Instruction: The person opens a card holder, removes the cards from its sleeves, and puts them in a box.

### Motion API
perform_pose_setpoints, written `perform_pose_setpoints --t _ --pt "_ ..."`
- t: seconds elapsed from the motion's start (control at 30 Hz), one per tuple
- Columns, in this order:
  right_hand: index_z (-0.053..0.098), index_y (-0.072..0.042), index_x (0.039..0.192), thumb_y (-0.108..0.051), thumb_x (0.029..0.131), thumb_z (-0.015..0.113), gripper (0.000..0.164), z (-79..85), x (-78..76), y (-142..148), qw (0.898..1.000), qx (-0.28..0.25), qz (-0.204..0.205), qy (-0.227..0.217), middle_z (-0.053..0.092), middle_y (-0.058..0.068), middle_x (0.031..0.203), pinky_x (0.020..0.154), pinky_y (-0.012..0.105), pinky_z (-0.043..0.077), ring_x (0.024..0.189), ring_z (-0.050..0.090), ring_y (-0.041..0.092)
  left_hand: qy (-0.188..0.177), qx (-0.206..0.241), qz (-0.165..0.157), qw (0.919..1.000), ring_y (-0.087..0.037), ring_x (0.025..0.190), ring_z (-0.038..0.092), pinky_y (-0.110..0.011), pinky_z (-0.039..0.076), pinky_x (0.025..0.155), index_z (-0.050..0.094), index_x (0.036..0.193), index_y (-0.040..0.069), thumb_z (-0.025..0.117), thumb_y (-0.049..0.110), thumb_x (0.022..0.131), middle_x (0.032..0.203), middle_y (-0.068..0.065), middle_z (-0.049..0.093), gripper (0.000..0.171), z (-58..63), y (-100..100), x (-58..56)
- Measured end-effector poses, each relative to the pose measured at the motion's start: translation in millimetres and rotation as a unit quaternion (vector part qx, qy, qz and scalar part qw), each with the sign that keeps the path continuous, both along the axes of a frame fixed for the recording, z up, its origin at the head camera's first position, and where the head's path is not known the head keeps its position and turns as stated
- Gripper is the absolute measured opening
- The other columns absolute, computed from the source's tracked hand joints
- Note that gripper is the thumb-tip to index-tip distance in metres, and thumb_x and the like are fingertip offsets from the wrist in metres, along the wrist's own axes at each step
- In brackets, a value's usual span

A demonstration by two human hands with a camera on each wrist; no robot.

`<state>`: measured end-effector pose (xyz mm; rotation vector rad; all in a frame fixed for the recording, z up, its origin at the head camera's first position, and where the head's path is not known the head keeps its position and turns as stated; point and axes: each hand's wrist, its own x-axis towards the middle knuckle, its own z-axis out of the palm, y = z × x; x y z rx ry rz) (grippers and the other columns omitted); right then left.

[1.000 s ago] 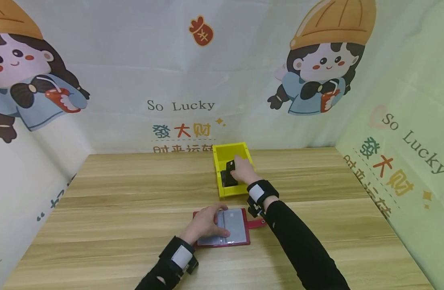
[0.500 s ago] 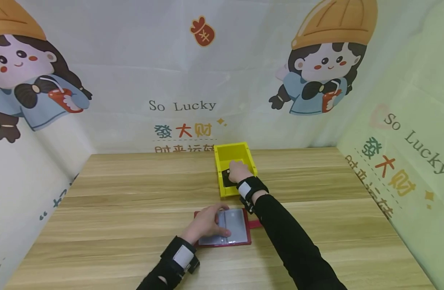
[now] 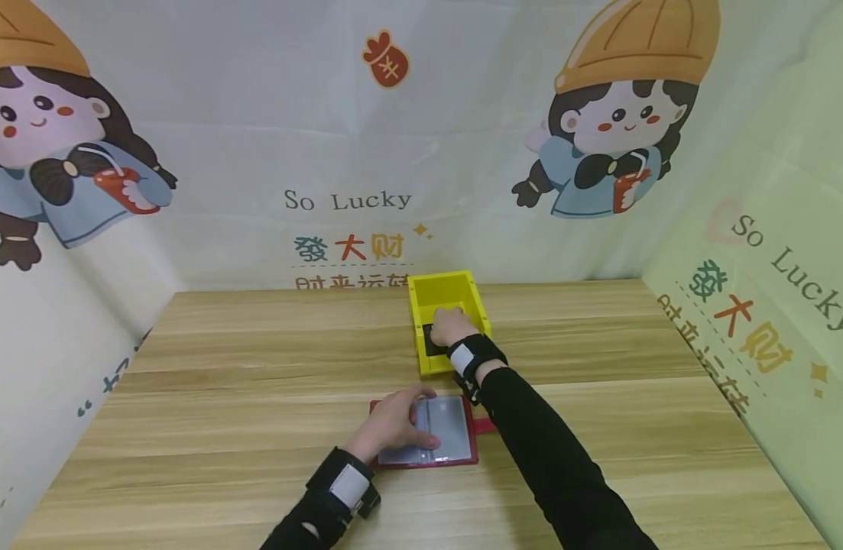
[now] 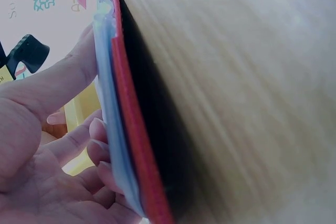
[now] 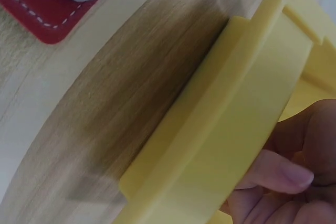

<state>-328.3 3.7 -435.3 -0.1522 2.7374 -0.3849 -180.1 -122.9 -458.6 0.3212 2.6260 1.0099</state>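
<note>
A red card holder [image 3: 472, 443] lies unfolded on the table, its clear plastic sleeves [image 3: 452, 429] facing up. My left hand [image 3: 392, 425] rests on its left part, thumb and fingers spread over the sleeves; in the left wrist view the fingertips touch the sleeves' edge. Behind it stands a yellow box [image 3: 429, 365] with black cards [image 3: 429, 341] on its floor, partly covered. My right hand [image 3: 452, 327] reaches into this box over the cards. In the right wrist view its thumb and fingers [image 5: 283, 174] are bent beside the box wall; whether they pinch a card is hidden.
The wooden table [image 3: 256, 359] meets a printed cloth backdrop [image 3: 242, 153] just behind the box. A red strap [image 3: 484, 425] sticks out from the card holder's right side, under the right forearm. Both wrists wear black camera bands [image 3: 478, 356].
My right hand has moved down and slightly nearer inside the yellow box. The black card seen tilted at its fingers is now mostly covered. My left hand stays on the card holder.
</note>
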Motion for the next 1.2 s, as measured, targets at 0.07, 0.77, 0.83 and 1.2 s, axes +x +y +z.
perform_pose_setpoints --t 0.07,0.77,0.83,1.2 --pt "0.062 0.002 0.134 -0.010 0.109 0.050 0.030 0.3 1.2 -1 1.000 -0.004 0.001 -0.003 0.062 0.022 0.136 0.104 0.044 0.042 0.121 0.053 0.037 0.001 -0.002 -0.001 1.0000 -0.026 0.100 0.057 -0.047 0.051 0.091 0.063 0.135 0.008 0.096 0.018 0.077 0.117 -0.013 0.066 0.067 0.2 0 -0.1" --pt "0.056 0.000 0.144 -0.007 0.107 0.051 0.039 14.4 7.1 6 0.998 -0.054 0.012 0.013 0.059 0.021 0.143 0.098 0.040 0.050 0.116 0.056 0.034 -0.001 -0.007 0.002 1.0000 -0.026 0.100 0.058 -0.047 0.051 0.091 0.063 0.135 0.009 0.096 0.019 0.077 0.116 -0.012 0.066 0.067 0.0 1 -0.5" --pt "0.054 0.000 0.148 -0.008 0.106 0.052 0.043 19.6 11.8 9 0.997 -0.080 0.014 0.018 0.054 0.023 0.149 0.097 0.041 0.052 0.120 0.055 0.036 -0.002 -0.007 0.002 1.0000 -0.026 0.100 0.057 -0.047 0.051 0.091 0.063 0.135 0.009 0.096 0.019 0.077 0.117 -0.012 0.066 0.067 -0.1 1 -1.0" --pt "0.058 0.007 0.140 0.005 0.097 0.052 0.044 29.4 44.9 43 0.979 -0.192 0.052 0.047 0.066 0.020 0.111 0.046 0.020 0.033 0.049 0.039 0.010 -0.001 -0.006 -0.003 1.0000 -0.026 0.100 0.056 -0.046 0.049 0.089 0.061 0.138 0.009 0.095 0.021 0.079 0.118 -0.012 0.065 0.069 -4.4 0 -3.1"
